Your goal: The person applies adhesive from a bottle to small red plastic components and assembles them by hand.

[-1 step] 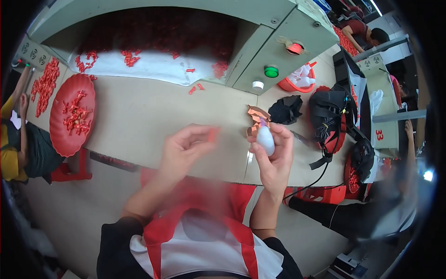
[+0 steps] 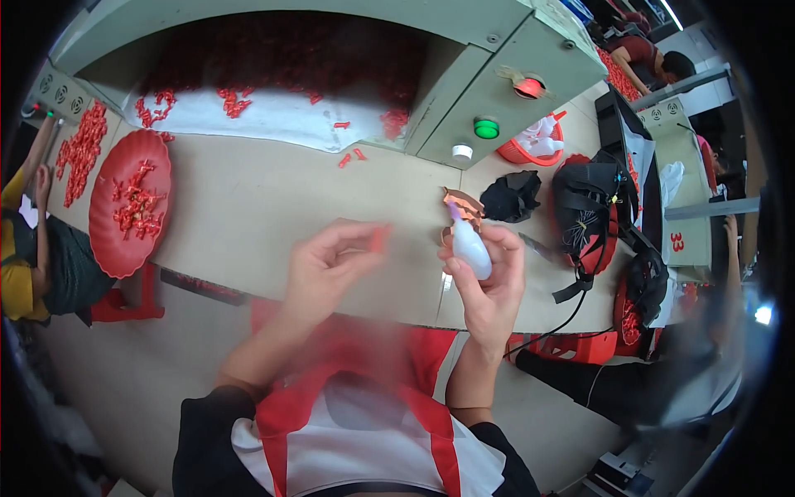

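Observation:
My left hand (image 2: 323,269) pinches a small red plastic piece (image 2: 378,239) between thumb and fingertips above the worktable (image 2: 248,215). To its right, my right hand (image 2: 495,286) is closed round a small white squeeze bottle (image 2: 472,250). The bottle's purplish nozzle points up and to the left, apart from the red piece. Just behind that nozzle lies a crumpled orange-brown wrapper (image 2: 465,204). Two loose red pieces (image 2: 351,158) lie farther back on the table.
Across the back stands a pale green machine (image 2: 464,99) with red pieces inside. A scalloped red tray (image 2: 103,211) is at left. At right are a black crumpled cloth (image 2: 510,196), a red basket (image 2: 556,155) of white bottles and a black bag (image 2: 586,195). Other people sit on both sides.
The squeeze bottle has tilted in my right hand, its nozzle swinging left. My left hand and the red piece stay nearly where they were.

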Demonstrator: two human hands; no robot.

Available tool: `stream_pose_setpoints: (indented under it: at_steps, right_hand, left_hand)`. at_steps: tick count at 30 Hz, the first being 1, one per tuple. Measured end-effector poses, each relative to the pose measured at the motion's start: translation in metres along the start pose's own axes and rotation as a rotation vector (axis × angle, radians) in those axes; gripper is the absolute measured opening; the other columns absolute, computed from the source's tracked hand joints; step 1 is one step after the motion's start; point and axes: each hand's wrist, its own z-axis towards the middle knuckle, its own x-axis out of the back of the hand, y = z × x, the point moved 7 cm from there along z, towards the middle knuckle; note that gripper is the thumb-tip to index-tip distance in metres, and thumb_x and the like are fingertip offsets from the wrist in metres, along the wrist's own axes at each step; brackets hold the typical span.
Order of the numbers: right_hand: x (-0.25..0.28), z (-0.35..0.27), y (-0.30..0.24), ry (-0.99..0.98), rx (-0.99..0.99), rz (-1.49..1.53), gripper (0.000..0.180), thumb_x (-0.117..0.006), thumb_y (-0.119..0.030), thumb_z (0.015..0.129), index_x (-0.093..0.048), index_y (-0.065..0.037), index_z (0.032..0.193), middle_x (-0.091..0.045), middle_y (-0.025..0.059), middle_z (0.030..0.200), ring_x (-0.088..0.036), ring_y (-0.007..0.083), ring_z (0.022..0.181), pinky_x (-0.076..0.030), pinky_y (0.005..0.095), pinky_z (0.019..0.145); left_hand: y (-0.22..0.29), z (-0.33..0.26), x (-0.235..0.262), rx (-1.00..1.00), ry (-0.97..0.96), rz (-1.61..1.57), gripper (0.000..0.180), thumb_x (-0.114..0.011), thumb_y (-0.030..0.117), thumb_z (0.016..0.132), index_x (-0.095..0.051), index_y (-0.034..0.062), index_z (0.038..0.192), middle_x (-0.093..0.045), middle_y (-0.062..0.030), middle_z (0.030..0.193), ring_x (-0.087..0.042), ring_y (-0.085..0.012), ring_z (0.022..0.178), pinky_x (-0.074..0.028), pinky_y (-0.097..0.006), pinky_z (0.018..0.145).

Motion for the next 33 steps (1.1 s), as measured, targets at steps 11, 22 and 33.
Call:
stream_pose_setpoints:
  at_steps: [11, 22, 33]
  right_hand:
    - [-0.047, -0.034, -0.064, -0.128, 0.710, -0.481, 0.030, -0.064, -0.010, 0.066, -0.054, 0.003, 0.092, -0.059, 0.0103, 0.069, -0.050, 0.0175, 0.044, -0.042, 0.0253, 0.044]
    - [-0.052, -0.029, -0.064, -0.132, 0.688, -0.485, 0.029, -0.063, -0.005, 0.064, -0.054, 0.003, 0.091, -0.059, 0.0097, 0.066, -0.051, 0.0173, 0.043, -0.041, 0.0251, 0.043]
    - [-0.052, -0.031, -0.065, -0.148, 0.682, -0.463, 0.030, -0.061, -0.001, 0.061, -0.054, 0.003, 0.090, -0.058, 0.0078, 0.066, -0.045, 0.0143, 0.041, -0.037, 0.0239, 0.041]
  left_hand:
    - [0.027, -0.005, 0.013, -0.151, 0.101, 0.246, 0.030, -0.062, -0.013, 0.074, -0.057, -0.0059, 0.102, -0.054, -0.0092, 0.093, -0.058, -0.0138, 0.083, -0.054, -0.025, 0.072]
    - [0.028, -0.007, 0.015, -0.167, 0.125, 0.224, 0.026, -0.064, -0.008, 0.073, -0.061, -0.0035, 0.098, -0.056, -0.0086, 0.094, -0.059, -0.0134, 0.081, -0.054, -0.024, 0.067]
    - [0.025, -0.008, 0.015, -0.130, 0.119, 0.208, 0.026, -0.063, -0.009, 0.073, -0.060, -0.0054, 0.098, -0.056, -0.0093, 0.094, -0.059, -0.0141, 0.081, -0.054, -0.025, 0.068]
